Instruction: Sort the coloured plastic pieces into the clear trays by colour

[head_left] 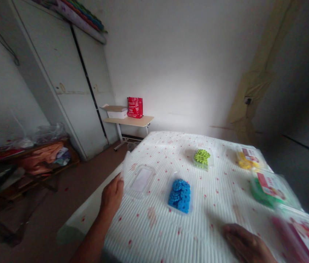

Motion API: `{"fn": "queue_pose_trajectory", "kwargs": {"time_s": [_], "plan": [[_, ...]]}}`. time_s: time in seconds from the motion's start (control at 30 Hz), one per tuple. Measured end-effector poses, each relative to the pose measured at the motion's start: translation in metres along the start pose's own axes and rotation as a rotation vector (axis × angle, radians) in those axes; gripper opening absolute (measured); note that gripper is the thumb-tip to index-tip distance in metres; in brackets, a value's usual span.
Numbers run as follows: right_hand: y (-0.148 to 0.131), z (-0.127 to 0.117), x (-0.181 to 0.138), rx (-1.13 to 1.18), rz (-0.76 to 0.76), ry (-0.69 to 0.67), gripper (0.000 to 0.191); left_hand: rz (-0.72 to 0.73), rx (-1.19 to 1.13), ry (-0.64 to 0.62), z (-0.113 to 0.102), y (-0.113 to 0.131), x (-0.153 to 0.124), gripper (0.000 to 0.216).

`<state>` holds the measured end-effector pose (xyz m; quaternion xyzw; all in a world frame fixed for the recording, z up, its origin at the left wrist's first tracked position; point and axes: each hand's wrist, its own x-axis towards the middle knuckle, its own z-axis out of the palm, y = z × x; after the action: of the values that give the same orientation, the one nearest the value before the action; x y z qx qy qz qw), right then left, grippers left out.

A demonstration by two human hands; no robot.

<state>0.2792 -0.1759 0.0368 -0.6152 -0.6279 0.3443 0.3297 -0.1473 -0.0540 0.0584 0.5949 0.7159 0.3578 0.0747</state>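
My left hand grips the edge of a clear plastic lid, which stands tilted up. Beside it a clear plastic tray with a white label lies on the bed-like surface. Between my hands sits a clear container of blue pieces, toothed at the edges and stacked. My right hand, smeared by motion, is low over the surface at the lower right; whether its fingers hold anything does not show. Farther back, light-green spiky pieces fill another clear container.
Along the right edge are packs with printed labels: yellow, green and pink. A ribbed white cover with red dots drapes the surface. Behind, a small table bears a white box and a red bag.
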Motion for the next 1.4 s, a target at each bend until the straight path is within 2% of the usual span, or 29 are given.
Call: {"fn": "queue_pose_trajectory", "kwargs": {"time_s": [0.1,0.17,0.23,0.3,0.37,0.43,0.57,0.67,0.77,0.83,0.97,1.07,1.23,1.4], "plan": [[-0.002,0.0,0.0,-0.005,-0.007,0.008,0.038,-0.056,0.078,0.064,-0.015,0.0,0.003,0.05],[-0.007,0.0,-0.001,-0.01,-0.011,0.023,0.037,-0.095,0.045,0.129,-0.028,0.005,0.004,0.047],[-0.015,0.0,-0.001,-0.014,-0.014,0.038,0.039,-0.13,-0.111,0.195,-0.04,0.017,0.003,0.044],[-0.027,0.001,0.002,-0.012,-0.02,0.047,0.041,-0.163,-0.407,0.162,-0.045,0.036,-0.003,0.045],[-0.042,0.003,0.01,0.015,-0.038,0.068,0.043,-0.147,-0.721,0.0,-0.042,0.058,-0.013,0.049],[-0.059,0.006,0.024,0.07,-0.07,0.109,0.046,-0.141,-0.94,-0.201,-0.031,0.079,-0.026,0.05],[-0.092,0.011,0.061,0.242,-0.117,0.196,0.057,-0.219,-1.079,-0.485,-0.002,0.108,-0.05,0.044],[-0.109,0.016,0.089,0.363,-0.113,0.215,0.061,-0.283,-1.089,-0.601,0.013,0.118,-0.059,0.043],[-0.113,0.023,0.111,0.441,-0.112,0.183,0.053,-0.262,-1.013,-0.661,0.021,0.121,-0.059,0.044],[-0.109,0.026,0.123,0.435,-0.107,0.188,0.045,-0.156,-0.836,-0.657,0.024,0.12,-0.056,0.044],[-0.097,0.028,0.135,0.182,-0.109,0.238,0.035,0.166,-0.143,-0.473,0.025,0.119,-0.047,0.038],[-0.092,0.029,0.14,-0.047,-0.103,0.241,0.032,0.244,0.21,-0.423,0.026,0.121,-0.043,0.033],[-0.085,0.032,0.149,-0.225,-0.16,0.273,0.03,0.266,0.359,-0.44,0.035,0.122,-0.045,0.036],[-0.075,0.035,0.158,-0.302,-0.156,0.317,0.027,0.286,0.308,-0.462,0.04,0.117,-0.047,0.035]]}}
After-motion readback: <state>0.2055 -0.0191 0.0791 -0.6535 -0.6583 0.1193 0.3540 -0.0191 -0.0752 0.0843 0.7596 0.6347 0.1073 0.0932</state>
